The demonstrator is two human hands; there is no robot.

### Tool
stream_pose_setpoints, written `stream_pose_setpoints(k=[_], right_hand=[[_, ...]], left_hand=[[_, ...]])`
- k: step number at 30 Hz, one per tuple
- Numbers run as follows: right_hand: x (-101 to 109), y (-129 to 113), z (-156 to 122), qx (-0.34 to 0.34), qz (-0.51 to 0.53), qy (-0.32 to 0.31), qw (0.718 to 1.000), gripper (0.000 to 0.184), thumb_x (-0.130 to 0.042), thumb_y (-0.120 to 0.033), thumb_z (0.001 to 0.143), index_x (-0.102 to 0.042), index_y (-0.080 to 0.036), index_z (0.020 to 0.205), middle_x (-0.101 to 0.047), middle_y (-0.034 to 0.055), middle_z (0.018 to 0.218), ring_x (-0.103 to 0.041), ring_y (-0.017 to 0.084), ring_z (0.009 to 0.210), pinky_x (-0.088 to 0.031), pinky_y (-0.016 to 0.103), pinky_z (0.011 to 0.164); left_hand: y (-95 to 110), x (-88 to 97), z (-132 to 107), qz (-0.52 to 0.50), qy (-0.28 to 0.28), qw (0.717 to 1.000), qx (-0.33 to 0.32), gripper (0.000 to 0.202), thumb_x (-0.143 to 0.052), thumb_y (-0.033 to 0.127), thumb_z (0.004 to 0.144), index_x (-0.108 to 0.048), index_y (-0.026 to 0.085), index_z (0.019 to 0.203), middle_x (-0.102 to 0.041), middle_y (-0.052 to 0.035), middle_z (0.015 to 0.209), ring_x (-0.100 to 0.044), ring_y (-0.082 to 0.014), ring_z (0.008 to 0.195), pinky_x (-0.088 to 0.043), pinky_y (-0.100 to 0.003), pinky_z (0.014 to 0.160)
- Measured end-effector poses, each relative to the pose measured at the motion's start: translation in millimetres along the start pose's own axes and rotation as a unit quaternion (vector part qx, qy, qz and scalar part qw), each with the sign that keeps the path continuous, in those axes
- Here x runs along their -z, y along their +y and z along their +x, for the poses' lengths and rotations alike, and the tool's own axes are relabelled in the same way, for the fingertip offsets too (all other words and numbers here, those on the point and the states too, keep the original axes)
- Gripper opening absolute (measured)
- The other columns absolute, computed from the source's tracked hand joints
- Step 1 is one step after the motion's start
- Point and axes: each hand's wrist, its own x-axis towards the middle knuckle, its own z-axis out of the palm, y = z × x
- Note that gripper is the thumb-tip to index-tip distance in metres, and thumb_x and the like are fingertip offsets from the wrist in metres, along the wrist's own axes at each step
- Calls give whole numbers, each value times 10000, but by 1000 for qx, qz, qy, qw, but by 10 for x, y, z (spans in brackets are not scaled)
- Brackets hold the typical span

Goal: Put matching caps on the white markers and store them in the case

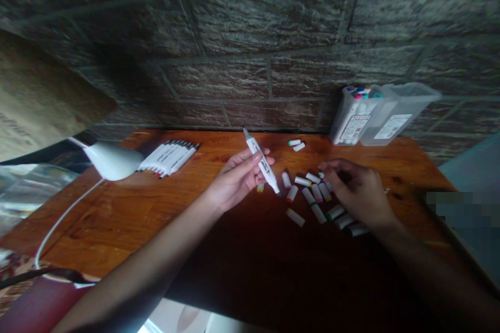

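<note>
A white double-ended marker (262, 162) is pinched in my left hand (238, 179), slanting with its grey tip up and to the left. Both of its ends look uncapped. My right hand (361, 192) hovers over loose marker caps (315, 192), thumb and fingers closed at a small white marker cap (321, 175) that they partly hide. Several white caps with coloured bands lie scattered between and below the hands. Two caps (299, 146) lie apart, closer to the wall.
To the left, a row of white markers (170, 157) lies side by side by a white lamp (113, 160) with its cable. Two clear plastic cases (394, 114) stand at the back right, one holding markers. Behind the wooden table (97, 223) rises a stone-block wall (234, 78).
</note>
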Motion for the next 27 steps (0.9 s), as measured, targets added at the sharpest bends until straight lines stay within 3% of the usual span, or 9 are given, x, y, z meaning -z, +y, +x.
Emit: stream_pose_setpoints(k=[9,13,27], right_hand=[[-11,-65,-37,5,8,-18,1000,250,-569,-375,916,-741,-204,859,-746,19,713,-667,153,566,-474,243,532],[0,-36,-25,14,11,-10,1000,243,-572,-369,917,-739,-196,877,-774,40,816,-704,170,644,-502,251,583],[-19,-67,-32,14,23,5,1000,232,-579,-351,911,-741,-189,876,-778,46,827,-704,164,650,-513,242,586]], left_hand=[[-25,55,37,0,39,999,-16,264,-868,259,692,-697,134,849,-748,-14,752,-666,-88,615,-565,-178,570],[-15,30,30,3,34,999,-12,249,-859,244,701,-702,127,855,-753,-25,767,-662,-91,609,-557,-180,558],[-2,30,29,7,45,999,-16,184,-807,216,762,-733,141,912,-763,-24,813,-615,-61,560,-561,-177,580]])
